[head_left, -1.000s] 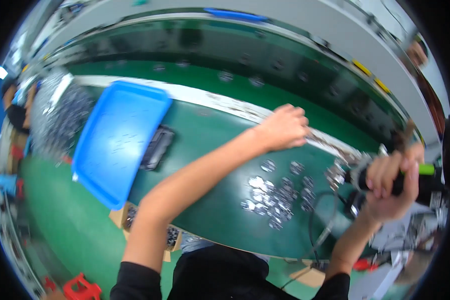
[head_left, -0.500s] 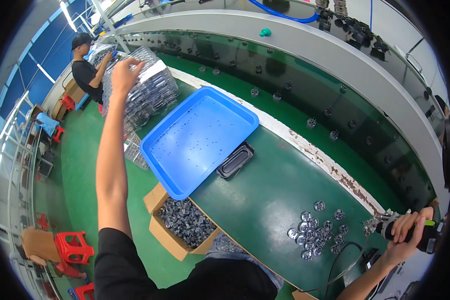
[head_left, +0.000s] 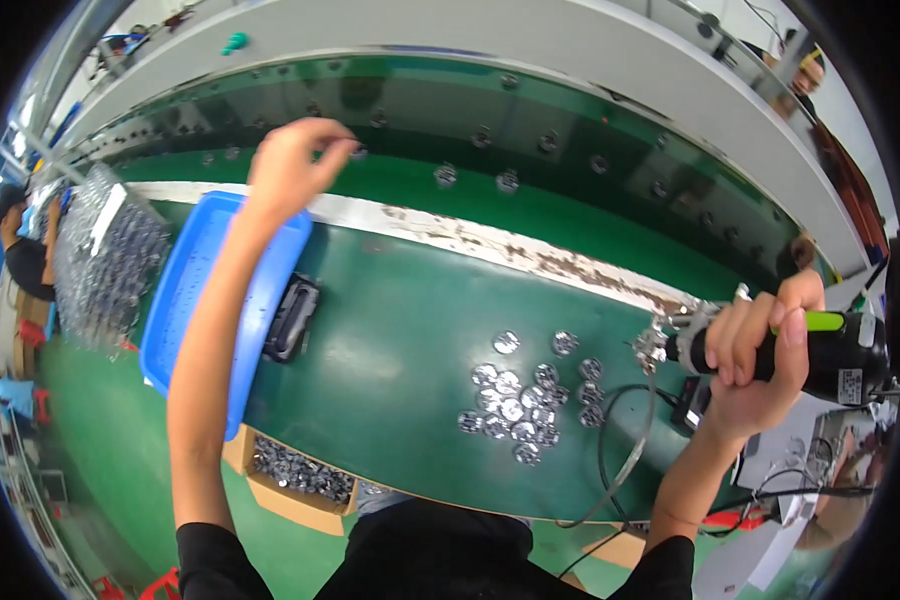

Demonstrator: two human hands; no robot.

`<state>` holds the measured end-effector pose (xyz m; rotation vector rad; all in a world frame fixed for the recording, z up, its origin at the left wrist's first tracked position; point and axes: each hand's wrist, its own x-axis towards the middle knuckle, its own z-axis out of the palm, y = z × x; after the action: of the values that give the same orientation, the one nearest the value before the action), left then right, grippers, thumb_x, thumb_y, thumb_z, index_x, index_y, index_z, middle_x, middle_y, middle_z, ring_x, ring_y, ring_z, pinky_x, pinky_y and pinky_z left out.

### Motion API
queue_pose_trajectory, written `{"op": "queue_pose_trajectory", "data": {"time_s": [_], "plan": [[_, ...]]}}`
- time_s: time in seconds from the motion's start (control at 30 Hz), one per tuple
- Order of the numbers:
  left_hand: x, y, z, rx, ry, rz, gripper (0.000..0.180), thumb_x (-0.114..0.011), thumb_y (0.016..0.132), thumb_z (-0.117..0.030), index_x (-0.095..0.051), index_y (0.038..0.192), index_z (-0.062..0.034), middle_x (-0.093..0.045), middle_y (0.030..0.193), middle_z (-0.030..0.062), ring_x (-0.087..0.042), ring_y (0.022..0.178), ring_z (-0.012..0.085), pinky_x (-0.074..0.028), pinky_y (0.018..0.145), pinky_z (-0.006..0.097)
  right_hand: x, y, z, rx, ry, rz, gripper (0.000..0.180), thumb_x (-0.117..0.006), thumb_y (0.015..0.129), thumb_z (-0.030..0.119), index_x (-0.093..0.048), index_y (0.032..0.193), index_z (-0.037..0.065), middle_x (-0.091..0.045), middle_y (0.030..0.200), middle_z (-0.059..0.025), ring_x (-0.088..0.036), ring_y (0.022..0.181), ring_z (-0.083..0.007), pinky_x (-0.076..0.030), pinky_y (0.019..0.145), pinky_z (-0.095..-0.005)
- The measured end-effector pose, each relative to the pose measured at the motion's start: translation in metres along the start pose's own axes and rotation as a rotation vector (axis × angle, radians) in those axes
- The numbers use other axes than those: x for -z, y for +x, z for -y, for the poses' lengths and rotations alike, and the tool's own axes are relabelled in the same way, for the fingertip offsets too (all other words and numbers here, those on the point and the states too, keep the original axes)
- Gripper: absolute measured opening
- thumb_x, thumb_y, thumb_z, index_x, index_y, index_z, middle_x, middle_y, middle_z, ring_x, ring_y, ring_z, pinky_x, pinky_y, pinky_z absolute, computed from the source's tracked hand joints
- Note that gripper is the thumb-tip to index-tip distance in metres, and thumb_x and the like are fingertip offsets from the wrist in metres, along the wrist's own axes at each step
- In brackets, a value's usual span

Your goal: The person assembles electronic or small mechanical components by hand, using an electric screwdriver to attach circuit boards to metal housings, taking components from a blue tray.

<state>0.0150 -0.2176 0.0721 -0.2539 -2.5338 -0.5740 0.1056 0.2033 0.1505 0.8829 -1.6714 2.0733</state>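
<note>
My left hand [head_left: 295, 170] is raised above the far edge of the blue tray [head_left: 158, 325], close to the conveyor belt [head_left: 590, 215]. Its thumb and forefinger are drawn together; anything between them is too small to make out. At the right, my right hand [head_left: 760, 365] wraps around a black power screwdriver [head_left: 820, 365] with a green lever. The tool lies sideways, its metal nose [head_left: 652, 346] pointing left, with a clear hose hanging from it. Several round, shiny metal-and-black parts [head_left: 511, 409] lie grouped on the green table [head_left: 390, 370], left of the nose.
Beside the tray sits a black oblong holder [head_left: 292, 318]. A cardboard box [head_left: 295, 507] of small dark parts stands below the table's near edge. Stacked clear plastic trays [head_left: 110, 265] and a co-worker [head_left: 28, 245] are at far left. Another person [head_left: 808, 75] appears at upper right.
The view has turned to the right. My left hand has gone from over the stacked clear trays to beside the conveyor. My right hand keeps its hold on the screwdriver.
</note>
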Motion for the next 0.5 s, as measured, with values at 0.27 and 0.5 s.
{"op": "queue_pose_trajectory", "data": {"time_s": [0.27,0.5], "plan": [[-0.177,0.021,-0.118,-0.129,0.139,0.119,0.027,-0.077,0.080,-0.029,-0.072,0.098,-0.0097,-0.068,0.085,0.0110,-0.067,0.081,0.0313,-0.054,0.075,0.044,0.002,0.001,0.002,0.029,-0.055,0.062,0.018,-0.036,0.103,0.022,-0.038,0.093,0.007,-0.035,0.048,0.0017,-0.029,0.035,-0.0077,-0.033,0.039,-0.0243],[-0.172,0.016,-0.120,0.040,-0.312,0.181,0.021,-0.078,0.079,-0.022,-0.074,0.087,-0.0036,-0.071,0.086,0.0142,-0.069,0.075,0.0292,-0.054,0.071,0.039,0.002,0.002,0.001,-0.009,-0.053,0.087,0.018,-0.035,0.103,0.024,-0.038,0.095,0.008,-0.035,0.049,0.0018,-0.031,0.037,-0.0082,-0.034,0.041,-0.0245]]}}
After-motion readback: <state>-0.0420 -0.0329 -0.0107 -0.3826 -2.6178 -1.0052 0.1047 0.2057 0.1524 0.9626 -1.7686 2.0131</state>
